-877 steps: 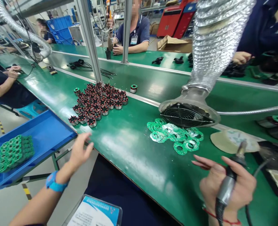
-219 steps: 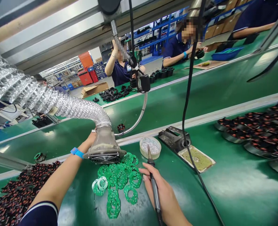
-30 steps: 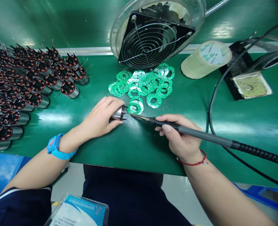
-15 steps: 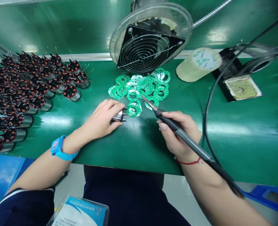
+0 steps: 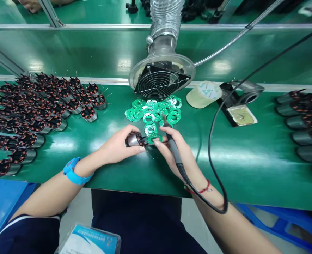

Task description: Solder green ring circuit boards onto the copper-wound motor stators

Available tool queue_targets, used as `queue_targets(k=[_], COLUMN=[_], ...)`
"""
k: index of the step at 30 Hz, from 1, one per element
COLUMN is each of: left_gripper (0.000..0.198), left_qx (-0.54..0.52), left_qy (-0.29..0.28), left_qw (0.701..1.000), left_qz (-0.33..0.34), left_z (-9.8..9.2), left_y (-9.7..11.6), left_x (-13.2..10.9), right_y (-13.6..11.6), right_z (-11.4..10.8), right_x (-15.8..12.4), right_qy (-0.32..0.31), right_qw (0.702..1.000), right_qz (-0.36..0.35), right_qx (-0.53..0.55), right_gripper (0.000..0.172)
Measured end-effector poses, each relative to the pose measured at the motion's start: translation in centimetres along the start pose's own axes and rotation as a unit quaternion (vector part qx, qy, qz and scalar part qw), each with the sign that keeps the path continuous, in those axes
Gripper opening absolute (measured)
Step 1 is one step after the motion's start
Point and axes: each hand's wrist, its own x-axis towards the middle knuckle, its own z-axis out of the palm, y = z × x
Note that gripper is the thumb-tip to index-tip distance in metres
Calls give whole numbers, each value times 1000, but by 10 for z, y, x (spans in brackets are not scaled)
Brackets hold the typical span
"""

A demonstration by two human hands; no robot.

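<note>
My left hand [image 5: 120, 144] is wrapped round a motor stator [image 5: 134, 139] lying on its side, its copper windings and black prongs turned right. My right hand [image 5: 175, 148] pinches a green ring-shaped circuit board [image 5: 155, 138] between thumb and fingertips, close to the prongs. Across the same hand rests a soldering iron [image 5: 173, 144], its tip pointing away over the heap. Whether the board touches the prongs, I cannot tell. Just beyond both hands lies a loose heap of green ring boards [image 5: 147, 118].
Many stators [image 5: 56, 121] stand at the left, more [image 5: 310, 135] at the right edge. A fan-fronted fume extractor [image 5: 158, 83] overhangs the heap. Beside it are a tape roll [image 5: 205, 94] and an iron stand with a sponge [image 5: 242, 115]. The iron's black cable [image 5: 210, 141] loops at the right.
My right hand has moved left toward the stator and now pinches a ring board, the iron swung upright in it. The stator is turned more into view. The camera view has shifted.
</note>
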Motion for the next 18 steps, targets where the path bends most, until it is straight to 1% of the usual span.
queue_targets(k=[2,4,5,7,10,11,12,14,16,18], left_gripper=[44,46,46,45,43,42,43,45,40,28], left_qx=[-7,24,50,102,127,123,116,94,69,64], left_qy=[-43,-60,-61,-62,-75,-83,-93,-113,-118,-99], left_qw=[999,995,991,984,981,982,982,983,984,987], left_qz=[28,80,104,130,124,117,113,111,113,107], left_z=[0,2,3,5,3,0,-2,-9,-14,-15], left_y=[-2,-7,-10,-14,-15,-14,-13,-12,-11,-11], left_x=[-1,0,1,3,4,4,3,2,1,2], right_y=[-3,-4,-4,-4,-2,-2,-2,-1,-1,-2], right_z=[11,20,23,26,29,29,30,30,30,28], right_x=[-1,-2,-3,-2,-5,-8,-11,-18,-26,-30], right_qy=[59,91,89,52,-22,-32,-29,-3,8,-23], right_qw=[995,984,980,979,987,989,990,990,987,986], right_qz=[11,10,7,-6,-58,-84,-110,-143,-140,-111], right_qx=[81,154,179,197,148,116,78,-6,-79,-125], right_gripper=[35,32,31,32,37,40,44,53,58,56])
